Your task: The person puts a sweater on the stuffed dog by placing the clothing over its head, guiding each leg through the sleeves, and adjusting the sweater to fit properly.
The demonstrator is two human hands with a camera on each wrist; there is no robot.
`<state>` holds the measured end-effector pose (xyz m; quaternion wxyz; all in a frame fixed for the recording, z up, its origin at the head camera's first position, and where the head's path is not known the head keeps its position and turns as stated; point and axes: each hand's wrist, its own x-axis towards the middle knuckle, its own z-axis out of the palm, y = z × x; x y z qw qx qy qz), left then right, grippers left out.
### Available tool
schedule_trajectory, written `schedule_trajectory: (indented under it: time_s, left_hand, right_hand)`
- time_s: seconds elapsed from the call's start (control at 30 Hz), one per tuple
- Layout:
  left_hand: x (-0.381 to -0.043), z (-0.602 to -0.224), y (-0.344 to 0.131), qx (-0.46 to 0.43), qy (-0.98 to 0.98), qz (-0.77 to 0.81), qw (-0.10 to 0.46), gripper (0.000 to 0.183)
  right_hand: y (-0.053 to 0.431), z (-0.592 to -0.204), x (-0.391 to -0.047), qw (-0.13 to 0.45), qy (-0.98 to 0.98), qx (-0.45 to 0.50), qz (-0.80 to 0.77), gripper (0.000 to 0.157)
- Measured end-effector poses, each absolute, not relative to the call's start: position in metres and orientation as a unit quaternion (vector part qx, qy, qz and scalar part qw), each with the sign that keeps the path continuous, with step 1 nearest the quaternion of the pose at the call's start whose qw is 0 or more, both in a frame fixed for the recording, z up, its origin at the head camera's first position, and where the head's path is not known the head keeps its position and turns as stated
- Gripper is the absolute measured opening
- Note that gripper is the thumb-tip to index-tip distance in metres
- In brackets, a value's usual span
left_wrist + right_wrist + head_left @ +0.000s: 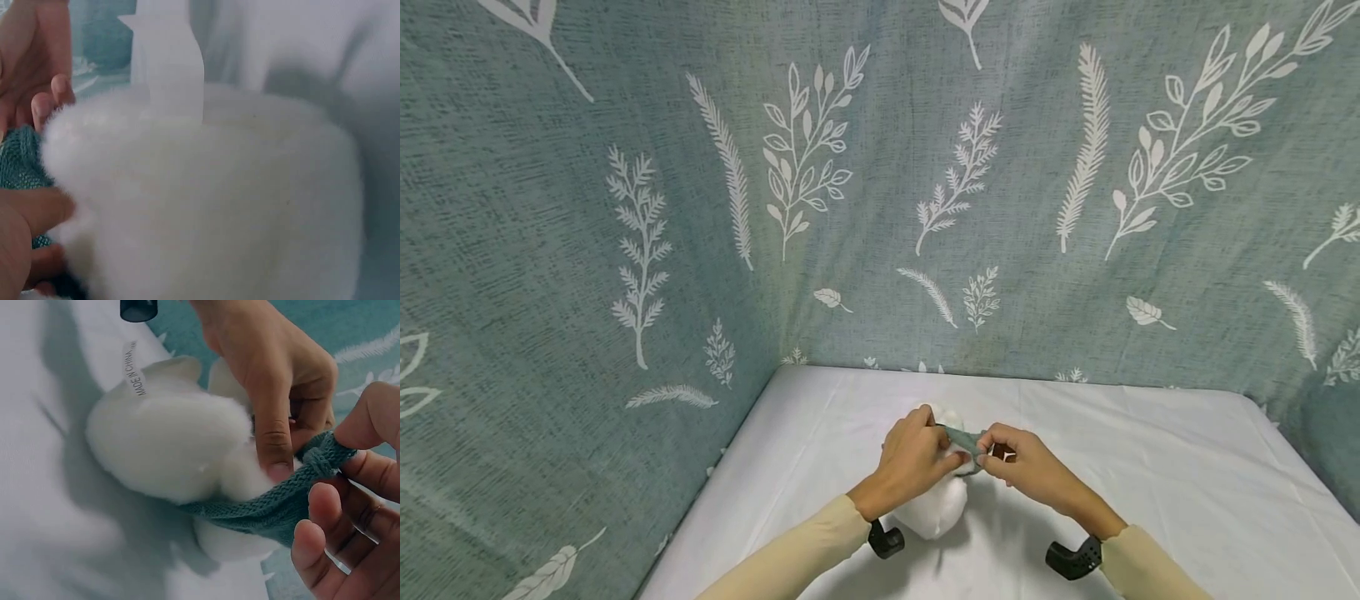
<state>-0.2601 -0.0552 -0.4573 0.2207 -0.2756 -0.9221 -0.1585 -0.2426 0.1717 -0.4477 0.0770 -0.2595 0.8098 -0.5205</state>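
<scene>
A white fluffy plush toy (934,510) lies on the white-covered surface, wearing a green knitted garment (250,512). My left hand (912,454) grips the toy from the left, its thumb on the white plush beside the knit edge in the right wrist view. With thumb and forefinger, my right hand (1028,465) pinches a bunched end of the knit and stretches it away from the body. In the left wrist view, the toy's plush body (219,206) fills most of the frame and hides much of the work. The toy's face cannot be seen.
A white fabric tag (178,75) sticks up from the toy; in the right wrist view it reads "MADE IN CHINA". White cloth (775,500) covers the surface. Green leaf-patterned curtains (880,208) hang behind and at the left. Black devices sit at both wrists.
</scene>
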Motion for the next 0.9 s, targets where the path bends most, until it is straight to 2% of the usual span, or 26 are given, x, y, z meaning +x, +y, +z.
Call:
schedule_trajectory:
  time_s: [0.13, 0.27, 0.4, 0.5, 0.73, 0.9]
  left_hand:
    - [-0.260, -0.459, -0.057, -0.269, -0.922, -0.185, 0.210, 0.028]
    - [-0.259, -0.460, -0.060, -0.289, -0.915, -0.207, 0.189, 0.025]
    - [-0.257, -0.459, -0.064, -0.306, -0.909, -0.214, 0.184, 0.024]
    - [-0.258, -0.459, -0.065, -0.303, -0.907, -0.223, 0.188, 0.024]
    - [-0.258, -0.460, -0.064, -0.297, -0.911, -0.224, 0.180, 0.024]
    - [-0.259, -0.460, -0.062, -0.293, -0.915, -0.208, 0.182, 0.019]
  right_hand:
    - [0.172, -0.448, -0.243, 0.080, 0.821, -0.258, -0.503, 0.017]
    - [0.178, -0.452, -0.247, 0.086, 0.829, -0.199, -0.515, 0.025]
    - [0.183, -0.457, -0.253, 0.072, 0.839, -0.119, -0.526, 0.023]
    - [0.183, -0.460, -0.257, 0.069, 0.846, -0.096, -0.520, 0.020]
    - [0.180, -0.467, -0.265, 0.088, 0.839, -0.136, -0.520, 0.030]
    - [0.183, -0.466, -0.267, 0.096, 0.830, -0.159, -0.525, 0.027]
